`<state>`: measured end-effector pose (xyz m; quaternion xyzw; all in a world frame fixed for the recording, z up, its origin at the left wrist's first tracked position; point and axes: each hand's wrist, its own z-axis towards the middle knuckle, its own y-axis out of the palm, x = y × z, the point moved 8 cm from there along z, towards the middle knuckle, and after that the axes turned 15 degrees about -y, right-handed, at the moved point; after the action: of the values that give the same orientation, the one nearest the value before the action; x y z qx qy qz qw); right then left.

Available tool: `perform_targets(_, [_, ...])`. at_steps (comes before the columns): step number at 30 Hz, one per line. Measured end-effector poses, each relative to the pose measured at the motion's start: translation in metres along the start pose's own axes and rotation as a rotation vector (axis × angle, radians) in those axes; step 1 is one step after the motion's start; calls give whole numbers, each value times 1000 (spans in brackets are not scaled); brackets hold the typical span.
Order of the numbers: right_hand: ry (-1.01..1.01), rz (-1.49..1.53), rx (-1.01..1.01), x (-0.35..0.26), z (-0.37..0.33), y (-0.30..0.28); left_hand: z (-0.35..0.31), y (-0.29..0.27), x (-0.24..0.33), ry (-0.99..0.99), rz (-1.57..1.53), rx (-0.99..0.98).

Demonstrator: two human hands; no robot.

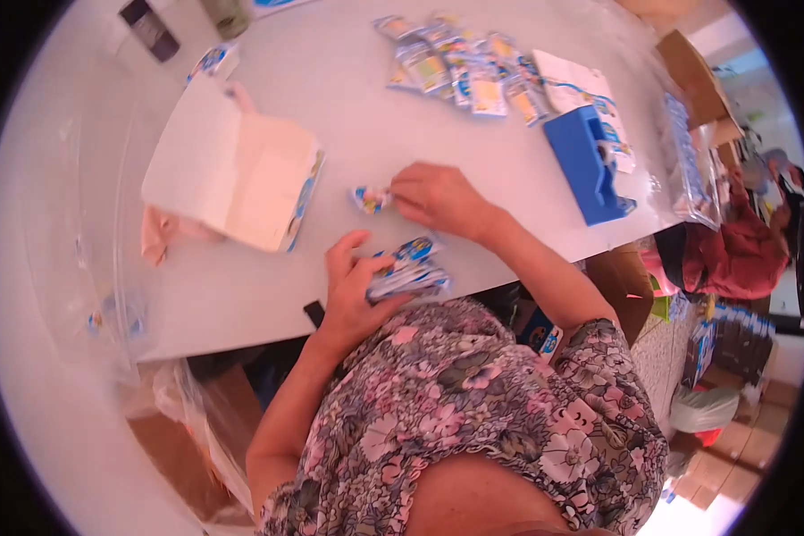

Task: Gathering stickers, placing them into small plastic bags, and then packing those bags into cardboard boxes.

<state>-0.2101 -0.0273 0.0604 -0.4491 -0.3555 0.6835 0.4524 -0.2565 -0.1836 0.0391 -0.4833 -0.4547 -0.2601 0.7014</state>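
My left hand (353,288) is curled around a stack of small blue-and-white packets (415,282) at the table's near edge, fingers on one side and thumb on the other. Just beyond it, my right hand (439,196) pinches one similar packet (369,198) by its right end, low over the white table (348,107). To the left lies an opened white carton (268,183) with a blue printed edge, its flap spread out. A loose pile of packets (456,70) rests at the far side, some showing yellowish contents.
A blue tape dispenser (584,168) stands at the right, beside flat white printed cartons (576,85). Clear plastic wrap (697,183) and a brown cardboard box (701,85) are at the right edge. A dark bottle (150,29) stands far left. A person in red (741,255) is off to the right.
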Motion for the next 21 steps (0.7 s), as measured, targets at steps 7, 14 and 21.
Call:
perform_targets(7, [417,574,-224,44,-61,-5,28,24,12,190,136,-100])
perform_targets(14, [563,-299,345,151,-78,-62,62,54,9,51,68,-116])
perform_targets(21, [530,-197,338,117,-129,-59,65,60,16,143,29,-251])
